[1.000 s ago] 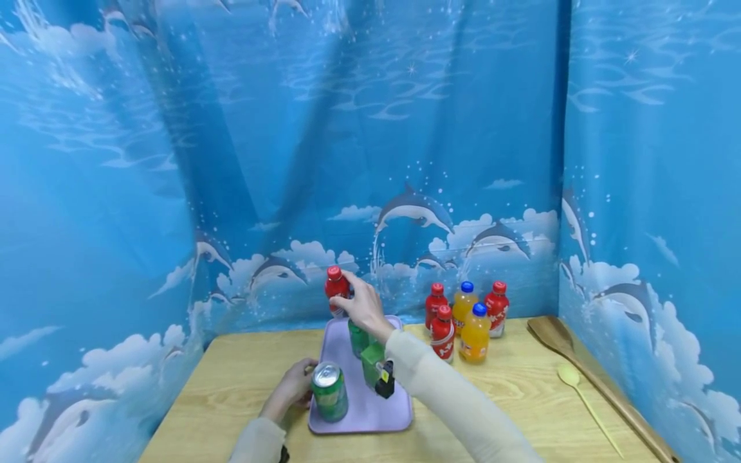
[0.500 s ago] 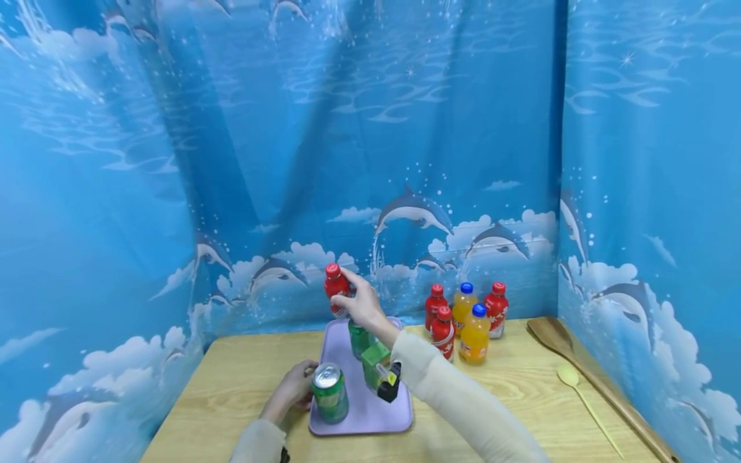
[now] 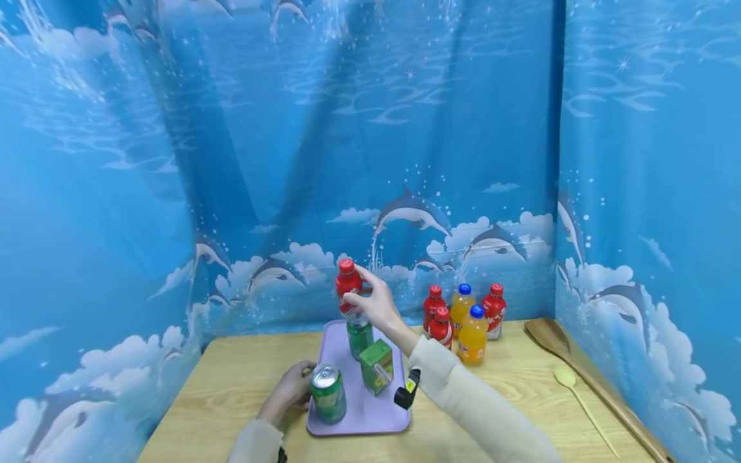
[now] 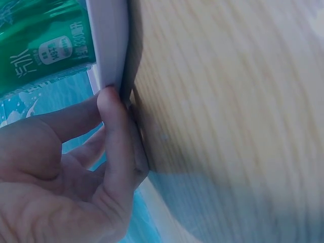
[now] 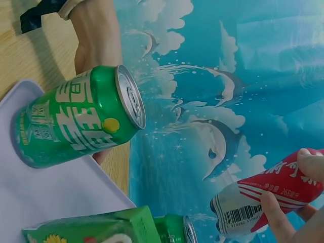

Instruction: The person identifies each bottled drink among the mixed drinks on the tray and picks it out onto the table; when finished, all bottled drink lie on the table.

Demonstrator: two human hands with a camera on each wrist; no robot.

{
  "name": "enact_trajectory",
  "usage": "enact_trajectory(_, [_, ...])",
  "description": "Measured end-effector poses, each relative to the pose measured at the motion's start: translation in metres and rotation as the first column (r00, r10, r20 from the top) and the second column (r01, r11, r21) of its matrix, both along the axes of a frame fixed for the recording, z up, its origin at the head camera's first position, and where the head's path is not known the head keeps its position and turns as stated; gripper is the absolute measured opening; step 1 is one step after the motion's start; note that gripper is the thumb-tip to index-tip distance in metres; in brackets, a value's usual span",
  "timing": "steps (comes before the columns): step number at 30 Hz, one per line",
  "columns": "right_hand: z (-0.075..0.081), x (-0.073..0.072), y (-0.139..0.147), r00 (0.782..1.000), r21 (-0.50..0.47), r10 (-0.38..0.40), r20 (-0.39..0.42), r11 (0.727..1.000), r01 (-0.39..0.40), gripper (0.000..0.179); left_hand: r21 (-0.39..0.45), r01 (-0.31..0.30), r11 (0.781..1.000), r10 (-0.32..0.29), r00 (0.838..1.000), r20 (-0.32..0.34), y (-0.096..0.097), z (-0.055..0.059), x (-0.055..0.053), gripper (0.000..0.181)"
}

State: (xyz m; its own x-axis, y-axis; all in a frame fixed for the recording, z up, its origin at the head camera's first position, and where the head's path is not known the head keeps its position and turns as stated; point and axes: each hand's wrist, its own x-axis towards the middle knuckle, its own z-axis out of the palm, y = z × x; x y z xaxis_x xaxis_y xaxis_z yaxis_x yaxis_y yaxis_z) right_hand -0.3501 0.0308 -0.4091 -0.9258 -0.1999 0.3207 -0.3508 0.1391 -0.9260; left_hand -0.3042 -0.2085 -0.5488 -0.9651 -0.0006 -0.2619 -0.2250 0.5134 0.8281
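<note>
My right hand (image 3: 376, 305) grips a small red bottle (image 3: 348, 283) with a red cap, held up over the far end of the lilac tray (image 3: 361, 415). In the right wrist view the bottle (image 5: 278, 195) shows a pale, barcoded lower part, with fingers and thumb around its red part. Low on the left, my left hand (image 3: 294, 387) pinches the tray's side edge; the left wrist view has thumb and fingers at the rim (image 4: 109, 45). On the tray stand a green soda can (image 3: 328, 400) at the near left, a green drink carton (image 3: 376, 370) and another green can (image 3: 359, 341) farther back.
Right of the tray stand several bottles: red ones (image 3: 494, 310) and orange ones with blue caps (image 3: 472, 341). A wooden spatula (image 3: 596, 379) and a pale yellow spoon (image 3: 585, 405) lie at the table's right. A blue dolphin curtain (image 3: 370, 161) hangs behind the table.
My right hand has carried the red bottle a little to the right and up, and its forearm has shifted right, showing more of the carton. The left hand keeps its place on the tray.
</note>
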Motion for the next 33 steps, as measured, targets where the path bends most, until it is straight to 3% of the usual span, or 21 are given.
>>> enact_trajectory(12, [-0.004, 0.023, 0.042, 0.996, -0.008, -0.084, -0.006, 0.996, 0.084, 0.067, -0.002, 0.01, 1.0, -0.01, 0.999, -0.031, -0.001, -0.001, -0.002, 0.04])
enact_trajectory(22, [-0.012, 0.05, 0.077, 0.983, -0.007, -0.156, 0.094, 0.988, 0.157, 0.066, -0.003, 0.003, 1.0, -0.003, 1.0, -0.005, -0.001, -0.003, -0.002, 0.04])
enact_trajectory(33, [-0.03, 0.063, 0.114, 0.957, 0.068, -0.289, 0.023, 0.956, 0.287, 0.067, -0.012, -0.004, 1.0, 0.004, 1.0, 0.013, -0.002, -0.002, -0.004, 0.042])
